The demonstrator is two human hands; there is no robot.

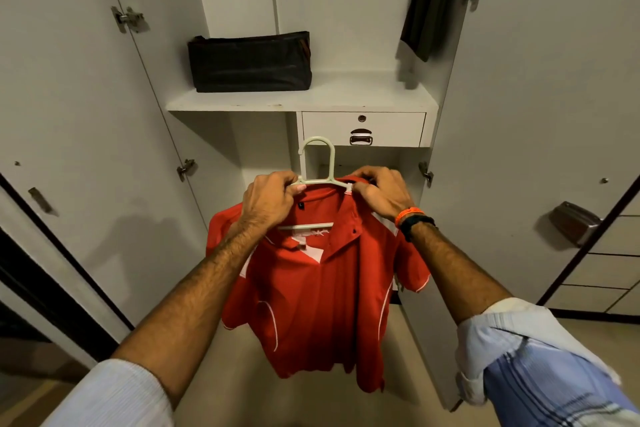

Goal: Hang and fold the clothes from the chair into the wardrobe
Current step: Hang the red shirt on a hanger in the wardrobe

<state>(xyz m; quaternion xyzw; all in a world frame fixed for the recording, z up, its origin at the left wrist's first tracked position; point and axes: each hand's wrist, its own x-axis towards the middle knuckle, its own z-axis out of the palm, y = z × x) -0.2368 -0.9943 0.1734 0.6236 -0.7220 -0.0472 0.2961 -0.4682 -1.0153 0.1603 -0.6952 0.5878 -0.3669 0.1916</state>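
- The red short-sleeved polo shirt with white trim (pixel 322 302) hangs on a pale green plastic hanger (pixel 320 166), held up in the air in front of the open white wardrobe (pixel 301 104), below its shelf and to the left of its drawer
- The shirt's long axis runs up and down: collar at the top, hem toward the floor, its open collar and placket facing the person; the sleeves spread to left and right
- The hanger's hook stands upright above the collar, its open end turned to the left
- The left hand (pixel 268 199) is curled round the left shoulder of the hanger and grips it together with the collar cloth
- The right hand (pixel 381 191) pinches the collar of the shirt at the right shoulder of the hanger; an orange band and a dark band sit on that wrist
- Most of the hanger's arms are hidden under the cloth and the fingers; only the hook, a short piece of the top and a pale crossbar inside the neck opening show
- A small label inside the collar is too small to read
- A black fabric box (pixel 249 62) rests on the left part of the wardrobe shelf
- A dark striped garment (pixel 433 0) hangs at the upper right inside the wardrobe, cut off by the top edge and blurred
- The white drawer with a metal handle (pixel 363 128) sits shut under the shelf
- Both wardrobe doors stand open at the sides
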